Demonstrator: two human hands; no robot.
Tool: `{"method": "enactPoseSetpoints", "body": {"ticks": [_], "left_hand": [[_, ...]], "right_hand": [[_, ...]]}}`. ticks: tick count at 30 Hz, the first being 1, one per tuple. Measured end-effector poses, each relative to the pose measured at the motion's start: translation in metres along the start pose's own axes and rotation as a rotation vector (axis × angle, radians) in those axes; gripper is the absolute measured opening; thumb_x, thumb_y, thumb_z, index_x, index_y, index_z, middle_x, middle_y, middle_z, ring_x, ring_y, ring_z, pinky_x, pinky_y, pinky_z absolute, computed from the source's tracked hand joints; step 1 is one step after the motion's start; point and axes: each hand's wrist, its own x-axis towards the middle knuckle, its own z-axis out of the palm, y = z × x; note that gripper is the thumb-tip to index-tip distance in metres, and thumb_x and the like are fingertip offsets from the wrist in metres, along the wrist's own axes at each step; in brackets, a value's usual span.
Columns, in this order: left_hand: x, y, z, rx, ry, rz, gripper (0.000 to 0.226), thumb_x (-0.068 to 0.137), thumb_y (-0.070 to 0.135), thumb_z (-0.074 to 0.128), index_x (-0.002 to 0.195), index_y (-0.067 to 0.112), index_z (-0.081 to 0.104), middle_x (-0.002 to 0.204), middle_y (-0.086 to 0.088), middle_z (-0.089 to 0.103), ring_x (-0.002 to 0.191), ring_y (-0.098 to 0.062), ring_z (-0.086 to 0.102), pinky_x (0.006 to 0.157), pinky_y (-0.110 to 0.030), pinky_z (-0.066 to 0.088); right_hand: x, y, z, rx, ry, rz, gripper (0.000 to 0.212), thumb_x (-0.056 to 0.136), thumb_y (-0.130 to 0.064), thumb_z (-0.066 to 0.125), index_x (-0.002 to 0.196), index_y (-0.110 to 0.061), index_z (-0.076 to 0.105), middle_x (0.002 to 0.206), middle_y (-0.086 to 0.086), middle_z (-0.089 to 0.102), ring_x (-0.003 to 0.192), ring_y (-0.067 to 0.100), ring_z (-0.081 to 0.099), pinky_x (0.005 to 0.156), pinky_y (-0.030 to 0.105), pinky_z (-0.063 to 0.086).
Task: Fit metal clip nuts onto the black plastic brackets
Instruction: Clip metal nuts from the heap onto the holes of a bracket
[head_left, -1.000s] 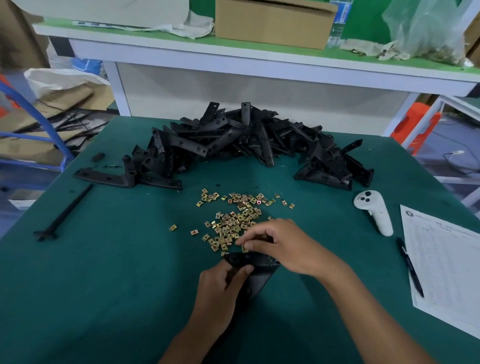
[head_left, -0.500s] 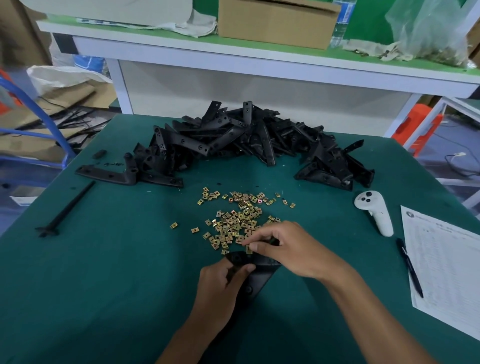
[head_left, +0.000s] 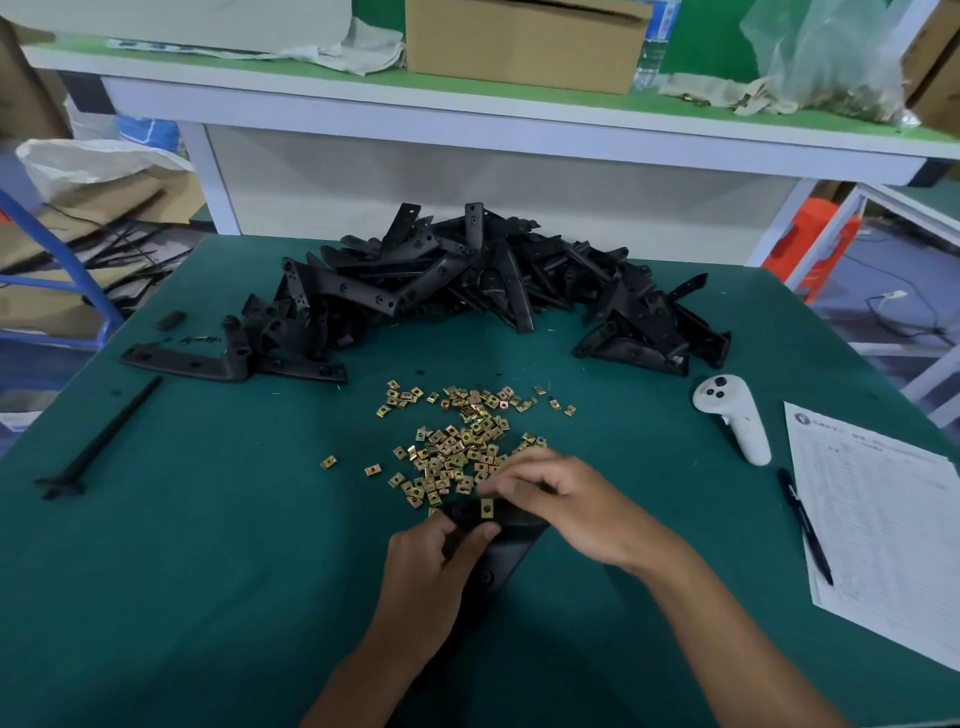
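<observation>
On the green surface (head_left: 182, 571) the biggest thing is the heap of black brackets (head_left: 467, 280) along the far side, arched round a scatter of brass-coloured nuts (head_left: 457, 441) in the middle. To the right lie a white controller (head_left: 732, 415), a pen (head_left: 805, 525) and a printed sheet (head_left: 878, 525).

Our left hand (head_left: 431, 577) grips the bracket in work (head_left: 498, 551), fingers and thumb curled round its near end, pinning it flat just in front of the nuts. Our right hand (head_left: 566, 504) has its fingertips pinched together at one nut (head_left: 487, 508), which sits square on the bracket's upper edge beside a round boss. We cannot tell whether it is fully home.

The risk, as we judge it, is a crooked push: if the nut goes on tilted it could jam, spring off into the scatter, or sit with its hole off the bracket's hole. The left hand slackening would let the bracket skid.

The nut looks small, flat and shiny, with a dark centre hole; the bracket is matt and tapered.
</observation>
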Motion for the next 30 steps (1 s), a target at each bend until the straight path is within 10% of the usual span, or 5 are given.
{"method": "enactPoseSetpoints", "body": {"ticks": [6,14,30], "left_hand": [[0.003,-0.006,0.001,-0.021,-0.069,-0.072,0.063,0.078,0.069,0.055,0.084,0.009,0.072,0.077,-0.010,0.074,0.076,-0.030,0.071,0.068,-0.052,0.053],[0.005,-0.002,0.002,-0.028,-0.090,-0.128,0.044,0.081,0.063,0.059,0.089,0.022,0.075,0.077,0.007,0.076,0.069,-0.007,0.070,0.062,-0.040,0.055],[0.004,0.001,0.002,-0.070,-0.095,-0.153,0.035,0.083,0.056,0.062,0.096,0.026,0.075,0.087,0.011,0.078,0.082,-0.011,0.073,0.078,-0.051,0.058]], "right_hand": [[0.018,0.056,-0.009,-0.423,0.356,0.207,0.039,0.094,-0.043,0.066,0.131,-0.033,0.060,0.117,-0.009,0.054,0.118,0.014,0.043,0.096,0.032,0.037],[0.026,0.068,0.000,-0.492,0.463,0.077,0.002,0.093,-0.031,0.070,0.094,-0.031,0.068,0.102,-0.013,0.062,0.102,0.013,0.046,0.089,0.034,0.042],[0.022,0.065,-0.002,-0.567,0.513,0.054,0.006,0.096,-0.032,0.066,0.092,-0.028,0.065,0.094,-0.014,0.064,0.093,0.013,0.051,0.081,0.031,0.042]]}}
